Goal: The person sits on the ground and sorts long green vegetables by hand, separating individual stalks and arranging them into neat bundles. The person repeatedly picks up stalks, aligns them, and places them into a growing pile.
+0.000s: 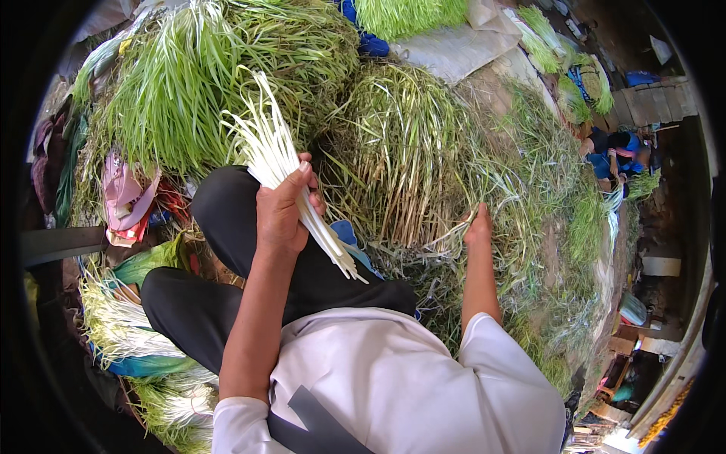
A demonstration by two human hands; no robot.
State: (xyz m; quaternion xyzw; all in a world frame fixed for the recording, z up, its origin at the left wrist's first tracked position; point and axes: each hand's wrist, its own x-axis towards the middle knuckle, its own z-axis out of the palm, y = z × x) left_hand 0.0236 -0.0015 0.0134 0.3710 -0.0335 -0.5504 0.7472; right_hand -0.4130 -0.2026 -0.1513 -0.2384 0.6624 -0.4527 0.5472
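Observation:
My left hand point(289, 201) is closed around a bundle of long white stalks point(275, 150), which slants across my dark trousers with its thin, curling ends pointing up and left. Off to the right, my right hand point(479, 227) pinches a few thin, pale leaves point(454, 231) at the edge of a heap of long stalks point(408, 153) with brownish lower ends. Part of the right hand's fingers is hidden. Between the two hands, a blue object point(349, 235) shows beside my leg. A large pile of green leafy stalks point(176, 91) lies beyond the left hand.
Loose trimmed leaves point(544, 170) cover the ground at right. Tied white-stemmed bundles point(190, 406) lie at lower left, near more pale stalks point(127, 320). A pink cap point(127, 190) rests at left. Bright green leaves point(411, 17) stand at the top. Another person point(621, 153) sits at far right.

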